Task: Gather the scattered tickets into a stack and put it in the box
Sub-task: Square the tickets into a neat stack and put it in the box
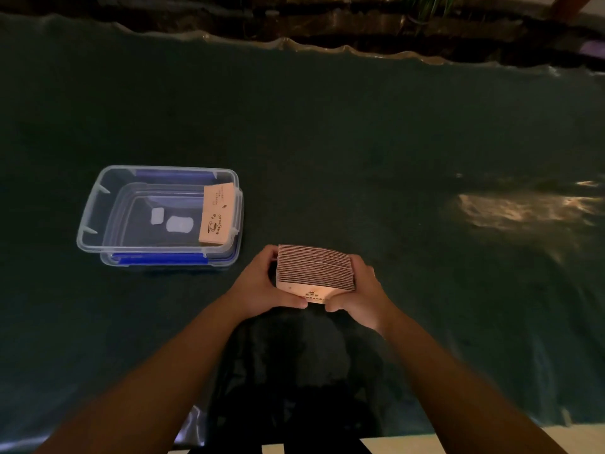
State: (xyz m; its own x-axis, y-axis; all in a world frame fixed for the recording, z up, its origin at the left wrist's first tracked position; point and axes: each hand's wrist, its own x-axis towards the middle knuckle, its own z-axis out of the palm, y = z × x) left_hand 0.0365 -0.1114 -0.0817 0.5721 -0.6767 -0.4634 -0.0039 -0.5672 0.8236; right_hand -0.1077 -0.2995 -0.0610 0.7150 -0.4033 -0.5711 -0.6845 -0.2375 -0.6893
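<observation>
Left hand [262,283] and right hand [360,290] clasp ridged paper stack [314,268].

Print on the stack [315,271] and boxed tickets [217,215] is illegible.

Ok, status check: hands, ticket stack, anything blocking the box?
Left hand and right hand clamp ticket stack. Box open, tickets inside at right wall. Path clear.
</observation>
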